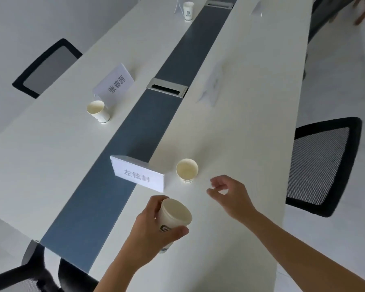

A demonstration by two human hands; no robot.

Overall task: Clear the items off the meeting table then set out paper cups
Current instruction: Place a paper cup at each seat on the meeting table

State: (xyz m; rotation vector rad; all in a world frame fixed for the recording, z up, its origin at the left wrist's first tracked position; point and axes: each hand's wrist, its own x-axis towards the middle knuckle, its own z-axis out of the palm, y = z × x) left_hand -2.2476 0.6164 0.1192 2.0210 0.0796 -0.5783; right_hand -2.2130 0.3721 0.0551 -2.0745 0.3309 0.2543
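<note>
Holding cup stack (173,220) in left hand (154,228); right hand (230,192) loosely empty.

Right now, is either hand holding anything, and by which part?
The left hand grips a paper cup round its side wall, below the rim. The right hand holds nothing.

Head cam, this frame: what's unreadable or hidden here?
All in the head view:
- Held cup: single or stack unclear, the left hand covers its wall.
- Far cup: logo too small.
- Right-side name card: washed out, nothing legible.
- Bottom-left chair: cut off by the frame edge.
</note>
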